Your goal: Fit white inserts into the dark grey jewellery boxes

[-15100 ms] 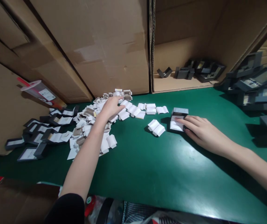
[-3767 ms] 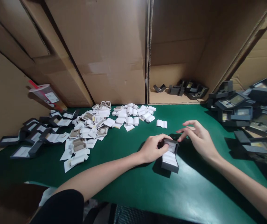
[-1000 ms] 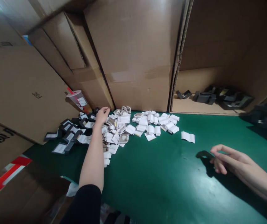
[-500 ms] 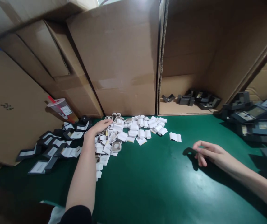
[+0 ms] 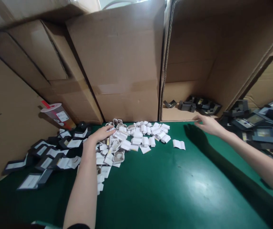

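Observation:
My left hand (image 5: 101,134) lies flat, fingers stretched, on a heap of small white inserts (image 5: 131,140) at the back of the green table (image 5: 165,184). My right hand (image 5: 206,124) reaches toward the open cardboard box (image 5: 181,114) lying on its side, where several dark grey small boxes (image 5: 198,105) sit; its fingers are extended and hold nothing. A single white insert (image 5: 178,144) lies apart between the two hands.
Dark open box shells with white linings (image 5: 45,156) spread at the left. A plastic drink cup with a red straw (image 5: 56,115) leans against tall cardboard cartons (image 5: 117,70). More dark grey boxes (image 5: 260,124) pile up at the right.
My right hand has moved from the middle of the table up and back to the mouth of the open cardboard box. My left hand stays on the white inserts.

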A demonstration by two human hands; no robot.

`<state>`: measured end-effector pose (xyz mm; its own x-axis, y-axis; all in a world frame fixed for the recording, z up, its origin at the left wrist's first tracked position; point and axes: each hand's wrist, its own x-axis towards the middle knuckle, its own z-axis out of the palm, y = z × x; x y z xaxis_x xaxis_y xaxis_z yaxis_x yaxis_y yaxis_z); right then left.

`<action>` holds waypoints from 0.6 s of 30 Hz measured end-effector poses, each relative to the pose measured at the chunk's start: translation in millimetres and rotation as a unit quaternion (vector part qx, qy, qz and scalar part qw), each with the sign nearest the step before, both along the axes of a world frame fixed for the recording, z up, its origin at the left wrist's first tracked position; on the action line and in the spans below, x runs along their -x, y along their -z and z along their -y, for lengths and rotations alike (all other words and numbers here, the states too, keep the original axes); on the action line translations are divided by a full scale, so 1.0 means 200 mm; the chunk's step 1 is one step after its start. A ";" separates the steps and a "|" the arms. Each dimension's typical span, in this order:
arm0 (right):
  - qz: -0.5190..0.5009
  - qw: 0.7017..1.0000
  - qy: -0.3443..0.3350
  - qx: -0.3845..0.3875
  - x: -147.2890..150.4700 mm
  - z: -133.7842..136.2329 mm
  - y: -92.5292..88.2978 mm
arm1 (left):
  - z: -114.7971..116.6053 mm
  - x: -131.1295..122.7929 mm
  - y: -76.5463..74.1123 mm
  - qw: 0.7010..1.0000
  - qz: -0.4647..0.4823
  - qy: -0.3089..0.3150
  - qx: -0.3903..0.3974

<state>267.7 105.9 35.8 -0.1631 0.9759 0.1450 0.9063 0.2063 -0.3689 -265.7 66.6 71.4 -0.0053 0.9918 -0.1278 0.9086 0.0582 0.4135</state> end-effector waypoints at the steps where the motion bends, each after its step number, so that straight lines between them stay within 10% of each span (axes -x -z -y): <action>1: 0.020 0.999 0.025 -0.012 0.00 -0.08 -0.01 | 0.01 0.00 0.00 1.000 -0.001 0.000 0.002; 10: 0.090 0.981 0.171 -0.013 0.09 -0.45 0.03 | 0.04 -0.02 -0.03 1.000 -0.008 -0.006 0.001; 18: 0.052 0.984 0.160 -0.059 0.05 -0.36 0.06 | 0.07 -0.06 -0.08 1.000 -0.008 -0.010 -0.008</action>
